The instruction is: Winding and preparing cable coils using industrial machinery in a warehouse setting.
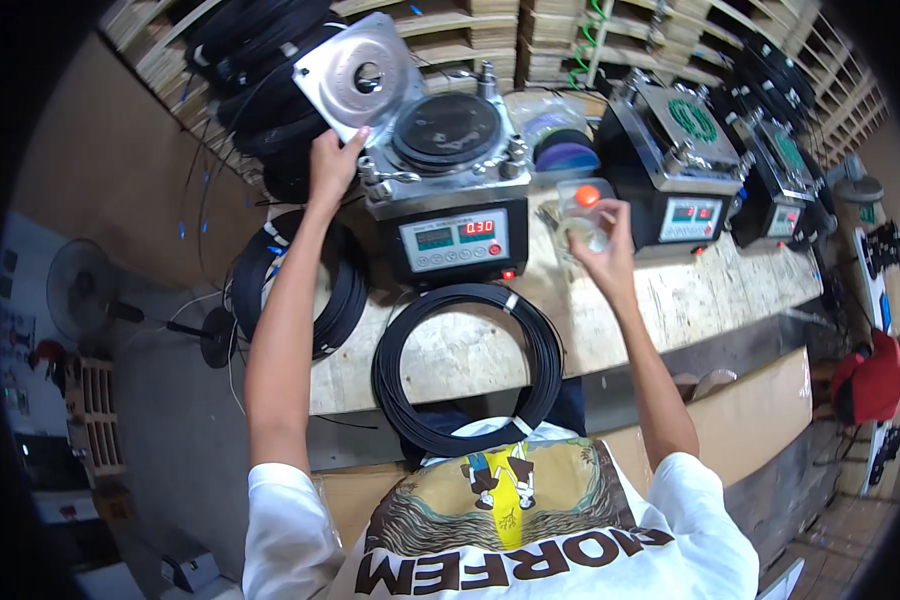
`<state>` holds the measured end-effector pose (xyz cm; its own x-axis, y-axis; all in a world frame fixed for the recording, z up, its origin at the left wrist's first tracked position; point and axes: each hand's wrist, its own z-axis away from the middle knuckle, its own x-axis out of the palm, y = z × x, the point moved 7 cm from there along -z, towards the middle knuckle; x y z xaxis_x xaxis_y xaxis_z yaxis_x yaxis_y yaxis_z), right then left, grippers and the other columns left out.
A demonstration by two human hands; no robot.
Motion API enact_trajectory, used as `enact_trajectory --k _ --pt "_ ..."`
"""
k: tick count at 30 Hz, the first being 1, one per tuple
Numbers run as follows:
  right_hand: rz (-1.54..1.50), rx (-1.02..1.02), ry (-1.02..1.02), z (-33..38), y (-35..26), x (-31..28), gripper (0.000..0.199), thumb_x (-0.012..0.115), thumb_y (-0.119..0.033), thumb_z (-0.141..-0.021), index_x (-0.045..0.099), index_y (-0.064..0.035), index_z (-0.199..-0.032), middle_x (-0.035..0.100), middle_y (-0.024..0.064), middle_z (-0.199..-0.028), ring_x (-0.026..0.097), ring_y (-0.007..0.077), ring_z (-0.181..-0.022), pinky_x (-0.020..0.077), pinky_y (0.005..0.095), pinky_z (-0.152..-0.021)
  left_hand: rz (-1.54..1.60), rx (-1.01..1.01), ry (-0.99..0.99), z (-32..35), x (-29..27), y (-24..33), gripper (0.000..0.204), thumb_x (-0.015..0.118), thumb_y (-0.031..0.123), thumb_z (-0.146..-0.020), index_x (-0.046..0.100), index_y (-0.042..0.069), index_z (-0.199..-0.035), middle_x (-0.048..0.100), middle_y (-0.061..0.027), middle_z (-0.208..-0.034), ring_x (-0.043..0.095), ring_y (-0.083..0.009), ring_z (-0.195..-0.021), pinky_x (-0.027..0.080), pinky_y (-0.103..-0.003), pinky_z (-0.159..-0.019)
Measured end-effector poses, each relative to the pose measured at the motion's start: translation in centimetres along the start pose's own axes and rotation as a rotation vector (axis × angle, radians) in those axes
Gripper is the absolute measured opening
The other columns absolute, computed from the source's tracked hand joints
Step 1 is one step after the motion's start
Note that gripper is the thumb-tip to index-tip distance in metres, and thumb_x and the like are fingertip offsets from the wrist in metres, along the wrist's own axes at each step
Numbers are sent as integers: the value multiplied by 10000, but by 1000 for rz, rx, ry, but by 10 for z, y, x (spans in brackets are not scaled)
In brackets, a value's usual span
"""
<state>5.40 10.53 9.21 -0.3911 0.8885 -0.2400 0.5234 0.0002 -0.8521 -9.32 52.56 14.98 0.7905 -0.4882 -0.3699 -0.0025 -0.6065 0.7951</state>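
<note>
Three machines (448, 190), two cable coils (467, 368), one bottle (582, 215), one fan (82, 290)

Bottle's (582, 215) lower part behind right-hand fingers (598, 262); cable coil's (467, 368) near edge under shirt.

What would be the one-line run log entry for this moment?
left hand: holds open machine lid | right hand: holds clear bottle with orange cap | black cable coil: on bench
</note>
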Motion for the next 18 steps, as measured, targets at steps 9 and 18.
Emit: enact_trajectory --k 9,18 --pt "735 -379 -595 -143 -172 67 588 839 -227 -758 642 -161 -1308 704 114 -1214 678 342 -1071 546 416 -892 -165 -6 45 -2 -14 -3 462 757 339 -884 624 -91 -779 576 -216 -608 479 -180 -530 407 -424 -538" --pt "1207 -688 -1019 -159 -205 163 577 868 -226 -730 687 -237 -1278 754 110 -1003 725 307 -944 591 430 -790 -120 -22 136 5 -9 6 493 744 364 -899 601 -79 -736 591 -188 -611 477 -160 -545 398 -404 -538"
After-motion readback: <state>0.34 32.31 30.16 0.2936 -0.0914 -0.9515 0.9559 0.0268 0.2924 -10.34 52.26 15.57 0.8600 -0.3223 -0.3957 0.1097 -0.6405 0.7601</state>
